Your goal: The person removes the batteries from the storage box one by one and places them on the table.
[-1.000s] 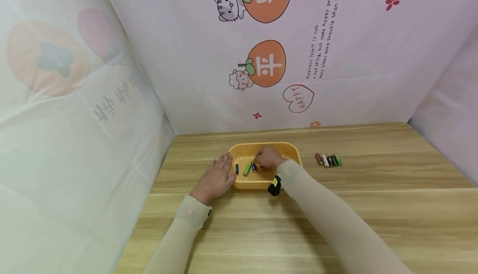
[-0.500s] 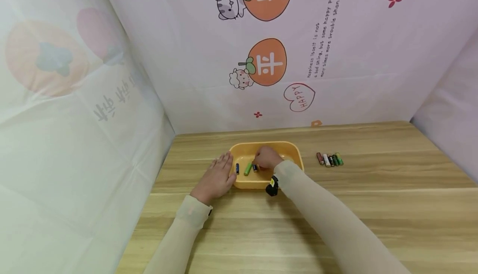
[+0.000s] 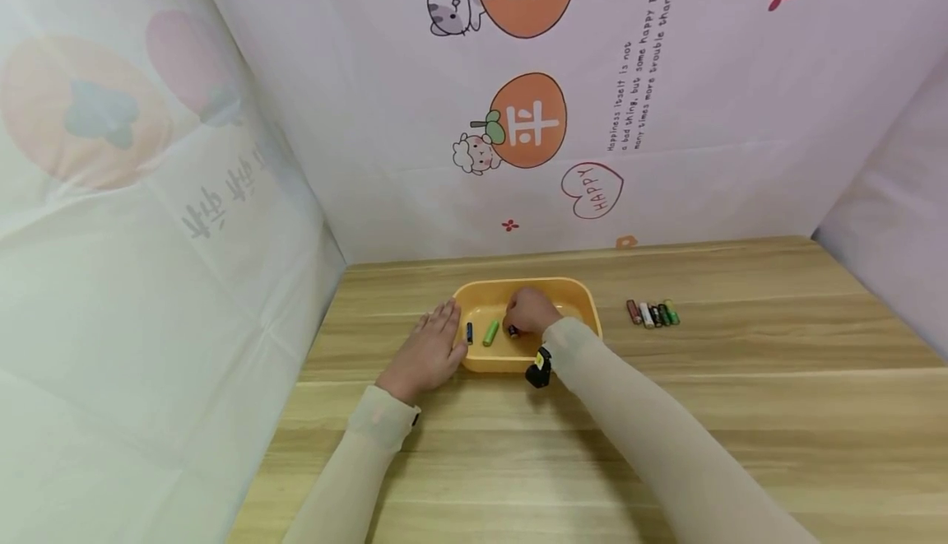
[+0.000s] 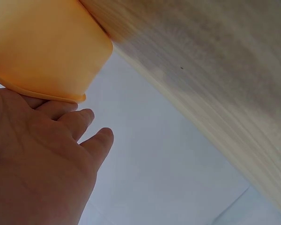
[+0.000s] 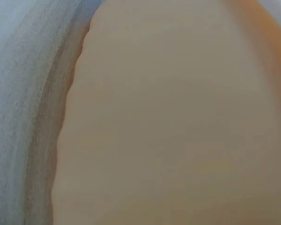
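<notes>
In the head view a yellow plastic basin point(image 3: 527, 364) stands on the wooden table. My left hand point(image 3: 425, 353) lies along its left rim with straight fingers; in the left wrist view the fingertips touch the rim from outside. Inside the basin, my right hand point(image 3: 532, 311) has its fingers curled down and pinches a dark battery point(image 3: 513, 332), mostly hidden beneath them. A light green battery point(image 3: 491, 332) lies just left of that hand. Close to the left wall is a blue-black battery point(image 3: 470, 333). The right wrist view holds only the basin wall point(image 5: 173, 112) and some table.
To the right of the basin, several batteries point(image 3: 647, 315) lie side by side in a row, red, white, dark and green. A printed white cloth point(image 3: 400, 198) hangs behind the table point(image 3: 474, 462), with more cloth at both sides.
The dark battery has shifted slightly right, away from the green one, and is now more covered by my right fingers. The left hand stays on the rim.
</notes>
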`<state>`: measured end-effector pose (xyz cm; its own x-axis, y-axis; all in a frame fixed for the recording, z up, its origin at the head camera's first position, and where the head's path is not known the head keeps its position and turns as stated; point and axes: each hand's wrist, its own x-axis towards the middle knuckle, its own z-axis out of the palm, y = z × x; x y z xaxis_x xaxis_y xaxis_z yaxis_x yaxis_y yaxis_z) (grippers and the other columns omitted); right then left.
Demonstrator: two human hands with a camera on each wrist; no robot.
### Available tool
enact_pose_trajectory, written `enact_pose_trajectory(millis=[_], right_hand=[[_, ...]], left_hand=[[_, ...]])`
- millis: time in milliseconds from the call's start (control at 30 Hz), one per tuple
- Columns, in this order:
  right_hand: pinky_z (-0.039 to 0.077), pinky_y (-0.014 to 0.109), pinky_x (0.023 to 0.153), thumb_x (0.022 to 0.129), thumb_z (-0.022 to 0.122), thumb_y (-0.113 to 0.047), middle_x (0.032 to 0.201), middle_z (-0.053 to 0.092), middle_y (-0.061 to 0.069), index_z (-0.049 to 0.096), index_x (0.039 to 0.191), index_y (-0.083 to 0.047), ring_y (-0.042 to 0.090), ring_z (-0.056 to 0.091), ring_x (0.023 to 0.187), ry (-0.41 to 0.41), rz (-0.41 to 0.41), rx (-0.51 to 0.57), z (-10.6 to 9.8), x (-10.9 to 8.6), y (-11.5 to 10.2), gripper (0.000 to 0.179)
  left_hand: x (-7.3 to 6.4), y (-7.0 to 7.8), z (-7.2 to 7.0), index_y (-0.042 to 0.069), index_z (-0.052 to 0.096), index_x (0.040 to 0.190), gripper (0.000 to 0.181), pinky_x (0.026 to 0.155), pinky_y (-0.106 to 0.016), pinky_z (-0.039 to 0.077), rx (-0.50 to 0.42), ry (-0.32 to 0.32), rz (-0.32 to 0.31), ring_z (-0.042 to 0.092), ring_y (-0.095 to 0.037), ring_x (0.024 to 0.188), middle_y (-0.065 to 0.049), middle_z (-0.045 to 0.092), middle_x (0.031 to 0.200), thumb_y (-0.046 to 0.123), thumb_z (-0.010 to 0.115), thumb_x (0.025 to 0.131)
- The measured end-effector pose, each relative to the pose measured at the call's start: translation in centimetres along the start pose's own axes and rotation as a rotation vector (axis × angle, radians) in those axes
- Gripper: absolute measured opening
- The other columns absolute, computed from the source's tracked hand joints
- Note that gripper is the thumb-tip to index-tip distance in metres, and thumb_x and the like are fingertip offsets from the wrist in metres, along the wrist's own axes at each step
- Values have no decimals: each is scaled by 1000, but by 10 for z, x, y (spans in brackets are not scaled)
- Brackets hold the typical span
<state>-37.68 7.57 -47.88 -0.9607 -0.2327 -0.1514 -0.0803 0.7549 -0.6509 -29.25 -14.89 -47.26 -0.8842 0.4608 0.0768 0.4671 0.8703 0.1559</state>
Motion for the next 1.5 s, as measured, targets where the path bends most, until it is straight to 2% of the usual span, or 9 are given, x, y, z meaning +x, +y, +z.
enact_pose_trajectory(millis=[300,633,733,833,900,967,1067,1267,1500], right_hand=[[38,26,43,82,70,-14,50,56,2,61,55,-11,13,46,43,23,5,-9,2,2,2,29],[35,26,43,83,66,-12,45,45,-1,49,48,-14,13,38,40,-6,-28,55,-4,-5,-6,40],[36,26,44,86,65,-12,48,46,0,57,57,-8,13,40,42,-17,-21,83,-5,-3,-4,31],[41,27,48,89,64,-13,63,57,3,70,87,0,14,47,48,-10,-11,114,-5,0,-2,13],[46,28,52,90,65,-13,79,63,7,69,109,1,15,54,55,-9,-9,131,-6,1,-1,24],[51,29,56,89,66,-12,95,65,10,64,120,1,16,59,64,-9,-3,168,-9,0,-1,34],[55,31,60,90,65,-10,103,65,14,63,119,3,19,63,74,-30,1,262,-12,-2,-3,32],[57,41,74,95,60,-6,103,63,17,60,117,7,26,64,85,-76,-5,496,-20,-11,-9,25],[55,44,81,97,59,-7,113,61,23,58,121,8,26,64,89,-74,-1,602,-25,-22,-4,29]], left_hand=[[-2,-2,3,1,12,155,70,117,-45,10,-11,4,-6,10,-28,147,-12,7,161,48,14,103],[1,-3,-2,0,12,155,69,116,-48,13,6,-12,-9,9,-26,147,-12,8,161,46,16,103],[1,-3,-2,0,12,155,69,116,-49,13,7,-14,-7,9,-27,147,-12,7,161,46,16,103],[1,-2,-2,0,12,154,69,116,-49,13,-1,-13,-5,10,-28,147,-12,7,161,46,17,104],[1,-1,-2,-1,13,154,69,116,-49,14,-5,-9,-6,11,-28,147,-13,8,161,45,18,104],[1,0,-2,-1,13,154,69,116,-48,13,-8,-8,-6,11,-28,147,-13,9,161,45,17,104],[1,1,-2,0,13,154,69,116,-49,13,-1,-8,0,11,-28,147,-13,8,161,46,17,104],[0,0,-4,-1,14,154,68,116,-49,13,-2,-1,0,12,-29,147,-14,10,161,44,19,104],[-2,3,-3,1,11,155,68,116,-47,11,-7,-25,-13,10,-28,147,-12,7,161,46,19,104]])
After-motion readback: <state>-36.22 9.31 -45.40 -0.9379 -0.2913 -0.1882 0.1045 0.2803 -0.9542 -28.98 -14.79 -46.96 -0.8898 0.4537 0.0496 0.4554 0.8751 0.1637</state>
